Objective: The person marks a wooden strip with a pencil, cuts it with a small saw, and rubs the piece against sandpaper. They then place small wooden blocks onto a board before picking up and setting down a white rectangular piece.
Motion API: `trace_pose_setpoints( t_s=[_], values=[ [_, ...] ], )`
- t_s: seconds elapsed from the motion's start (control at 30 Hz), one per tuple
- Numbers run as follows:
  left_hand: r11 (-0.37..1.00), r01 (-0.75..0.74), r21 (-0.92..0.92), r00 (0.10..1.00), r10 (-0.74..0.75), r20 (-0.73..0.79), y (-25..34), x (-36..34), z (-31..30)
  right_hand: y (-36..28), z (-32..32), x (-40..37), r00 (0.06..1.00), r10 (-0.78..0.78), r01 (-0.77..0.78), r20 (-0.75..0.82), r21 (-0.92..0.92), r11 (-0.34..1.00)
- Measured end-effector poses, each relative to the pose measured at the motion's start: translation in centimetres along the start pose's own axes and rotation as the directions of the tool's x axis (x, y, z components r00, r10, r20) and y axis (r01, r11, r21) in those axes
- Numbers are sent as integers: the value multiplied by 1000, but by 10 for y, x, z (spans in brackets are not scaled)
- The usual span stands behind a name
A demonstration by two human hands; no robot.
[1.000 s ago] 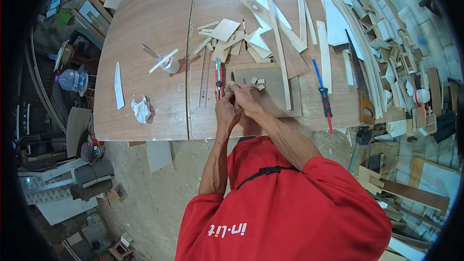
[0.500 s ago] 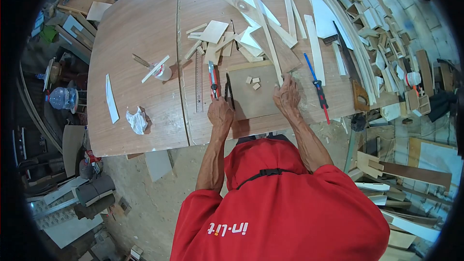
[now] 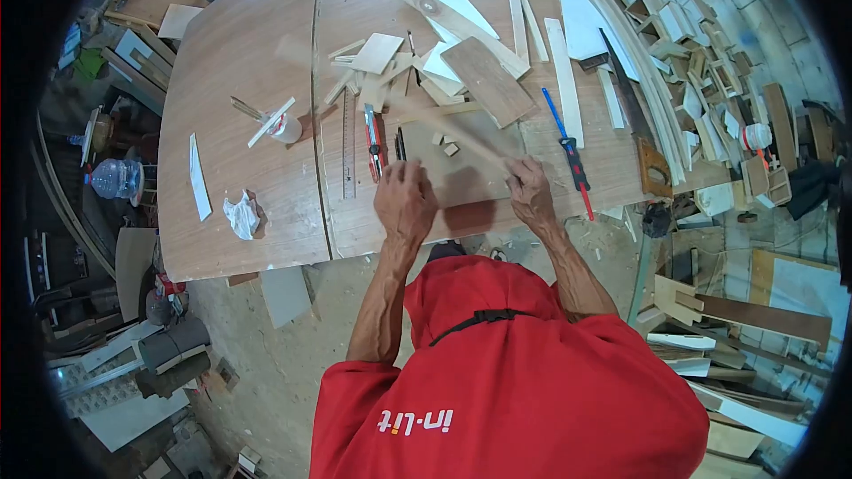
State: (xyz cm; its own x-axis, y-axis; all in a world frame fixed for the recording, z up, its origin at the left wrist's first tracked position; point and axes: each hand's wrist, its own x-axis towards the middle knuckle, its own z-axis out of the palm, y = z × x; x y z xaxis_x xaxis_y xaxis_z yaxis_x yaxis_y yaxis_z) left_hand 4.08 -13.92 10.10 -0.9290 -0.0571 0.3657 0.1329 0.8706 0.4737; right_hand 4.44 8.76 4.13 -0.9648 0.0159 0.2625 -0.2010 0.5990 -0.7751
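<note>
My right hand is closed around the near end of a thin wooden strip, which is blurred by motion and slants up to the left. Beneath it lies a flat brown board with a few small wooden blocks on it. My left hand hovers at the board's left edge, fingers loosely bent and apart, with nothing visible in them. Just beyond its fingertips are a red utility knife and a slim black tool, whose lower end is hidden.
A metal ruler lies left of the knife. Wood offcuts and a dark plank are piled behind. To the right are a blue-and-red tool and a handsaw. A white cup and crumpled cloth stand left.
My left hand has come away from the utility knife, which stays on the table. The strip in my right hand has swung leftward off the dark plank. The view has shifted slightly.
</note>
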Motion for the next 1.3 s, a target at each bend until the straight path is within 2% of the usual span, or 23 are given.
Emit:
trace_pose_setpoints(
  t_s=[0.07,0.1,0.17,0.2,0.27,0.37,0.43,0.47,0.53,0.57,0.6,0.67,0.7,0.77,0.83,0.93,0.97,1.1,1.17,1.2,1.27,1.3],
  values=[
    [958,-288,-9,957,288,17,30,-2,-9,0,-16,-8,975,-182,192,128,-70,979],
    [942,-333,-36,932,335,139,34,-6,0,4,-19,-10,976,-180,189,123,-69,980],
    [918,-394,-32,898,392,200,39,-10,28,13,-22,-9,932,-273,298,238,-75,952],
    [893,-449,-32,860,442,255,39,-13,46,15,-24,-8,935,-268,293,230,-80,953],
    [896,-443,-29,849,430,307,25,-30,84,19,-24,-4,924,-247,283,291,-89,955],
    [891,-444,-96,847,453,280,23,-40,105,38,-16,0,924,-277,311,263,-98,945],
    [908,-346,-236,870,405,281,25,-40,114,32,-28,-1,921,-311,358,237,-193,914],
    [906,-349,-238,868,408,284,25,-40,118,30,-38,-3,922,-307,354,234,-195,915],
    [910,-377,-173,898,405,173,29,-42,121,27,-61,-9,965,-256,241,-54,-192,951],
    [910,-374,-178,898,403,174,32,-45,123,42,-69,-14,975,-202,164,-96,-312,936],
    [916,-359,-180,912,385,139,37,-45,121,46,-80,-20,975,-202,163,-93,-316,935],
    [921,-344,-181,925,366,104,39,-48,125,51,-95,-33,972,146,-208,-186,-376,903],
    [919,-365,-149,923,378,68,39,-49,128,55,-97,-35,971,148,-210,-188,-374,903],
    [913,-391,-119,917,397,38,38,-53,134,66,-98,-40,938,332,-338,-97,-470,816],
    [885,-464,-21,882,464,85,52,-53,126,77,-96,-41,943,322,-321,-83,-473,820],
    [848,-524,-87,835,531,143,61,-50,131,83,-92,-41,960,272,-275,-72,-448,851],
    [872,-468,-145,848,489,202,62,-51,137,84,-92,-41,968,236,-248,-82,-422,872],
    [889,-426,-169,875,452,171,66,-50,142,85,-92,-43,961,272,-275,-52,-273,922],
    [920,-353,-173,912,379,155,71,-49,142,89,-88,-49,952,257,-289,-164,-217,933],
    [919,-355,-173,912,381,154,72,-49,142,86,-90,-51,952,256,-288,-166,-216,933],
    [926,-322,-198,928,350,126,71,-48,142,77,-96,-61,911,380,-391,-162,-40,920],
    [924,-326,-202,926,355,127,71,-47,142,68,-100,-66,909,382,-394,-167,-41,918]
  ],
)
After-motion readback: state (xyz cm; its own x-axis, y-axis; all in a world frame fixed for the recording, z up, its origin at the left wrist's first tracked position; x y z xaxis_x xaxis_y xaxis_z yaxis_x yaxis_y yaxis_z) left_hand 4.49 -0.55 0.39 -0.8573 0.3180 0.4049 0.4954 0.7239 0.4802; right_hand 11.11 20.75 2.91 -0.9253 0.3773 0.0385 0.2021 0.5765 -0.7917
